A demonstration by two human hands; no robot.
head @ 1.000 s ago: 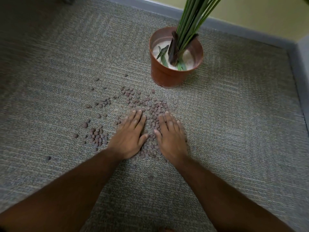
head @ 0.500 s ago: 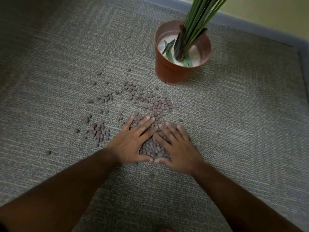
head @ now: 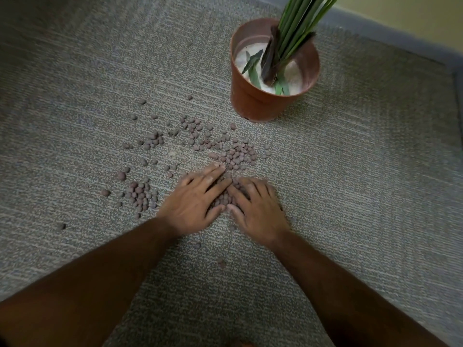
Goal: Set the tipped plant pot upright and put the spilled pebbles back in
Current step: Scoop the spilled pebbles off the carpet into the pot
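Plant stems (head: pixel 304 20) cut off at top edge; pebbles (head: pixel 223 200) under both hands (head: pixel 193 202) partly hidden.

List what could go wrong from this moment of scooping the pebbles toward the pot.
1. The left hand and right hand cup only the central heap of pebbles; outliers like the left cluster may be missed.
2. Pebbles could slip between the fingers on the way to the pot.
3. The plant stems crowd the opening, so poured pebbles may bounce back onto the carpet.
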